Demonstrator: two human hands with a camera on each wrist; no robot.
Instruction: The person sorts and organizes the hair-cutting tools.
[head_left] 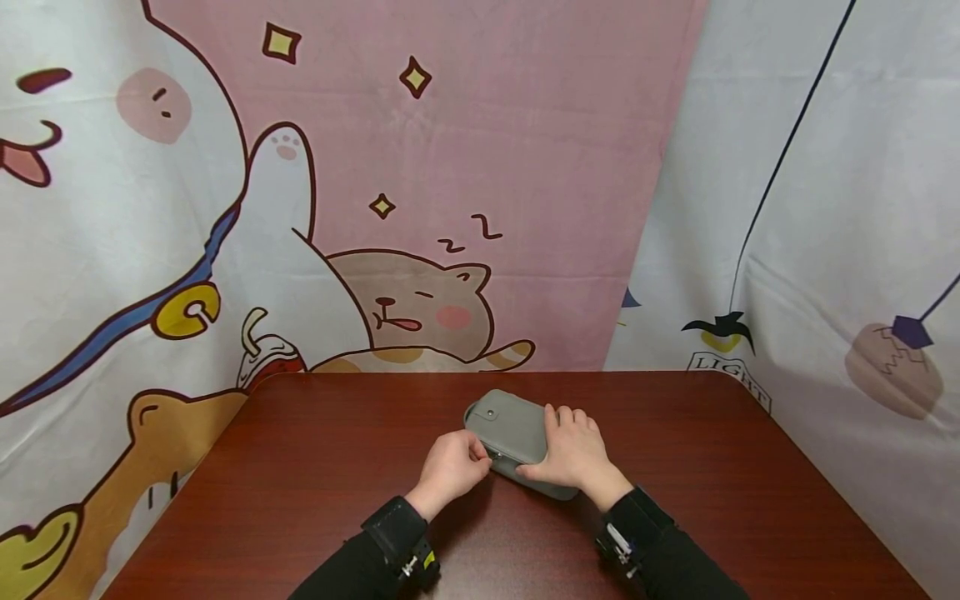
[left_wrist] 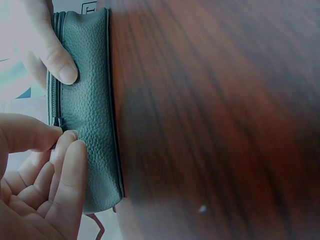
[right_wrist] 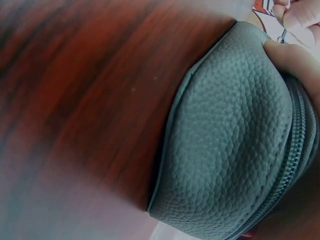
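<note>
A grey-green pouch point(head_left: 510, 425) with pebbled leather texture lies on the table, set at a slant. Along its side runs a zipper point(right_wrist: 297, 145), whose teeth look closed where they show. My left hand point(head_left: 453, 467) pinches the small zipper pull point(left_wrist: 58, 123) between thumb and fingertips, at the pouch's left part. On the pouch's right part, my right hand point(head_left: 573, 450) grips it, fingers over the top and thumb point(left_wrist: 66, 72) against the side below the zipper. A snap button point(head_left: 491, 414) shows on the top near the far left end.
The reddish-brown wooden table point(head_left: 315, 500) extends around the pouch on all sides. Behind it hangs a cloth backdrop point(head_left: 525, 167) printed with cartoon animals. Dark sleeves with wrist-worn devices point(head_left: 622, 546) rest low over the table's near part.
</note>
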